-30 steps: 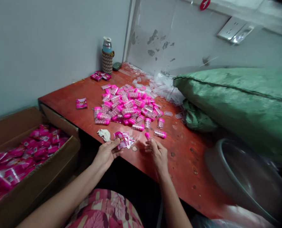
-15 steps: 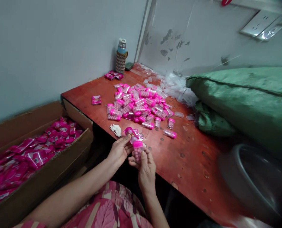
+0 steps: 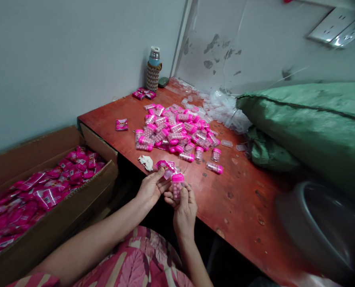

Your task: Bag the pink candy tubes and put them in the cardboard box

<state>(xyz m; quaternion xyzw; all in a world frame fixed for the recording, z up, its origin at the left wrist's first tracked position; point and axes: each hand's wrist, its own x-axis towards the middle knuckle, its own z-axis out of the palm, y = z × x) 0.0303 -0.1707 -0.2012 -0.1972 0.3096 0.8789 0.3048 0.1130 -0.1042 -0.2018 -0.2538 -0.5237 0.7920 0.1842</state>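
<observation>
While I am watching the bench (image 3: 234,227) from afar, a cardboard box (image 3: 78,211) of pink packets is sitting off its left end. My left forearm is slanting up from the lower left; the left hand (image 3: 150,190) is hovering just off the near edge, thumb uppermost, fingers pinching a pink wrapper (image 3: 165,164) above that edge. A heap of jars (image 3: 177,129) is lying mid-bench. Over the near edge, the capped jar (image 3: 177,190) is standing almost upright in my right hand (image 3: 185,209), thumb in front, fingers curled behind, gripping it; I cannot tell whether jar and wrapper are touching. Rightward, a green sack (image 3: 303,105) is bulging along the far edge, and a grey basin (image 3: 293,219) is sitting toward the right end.
</observation>
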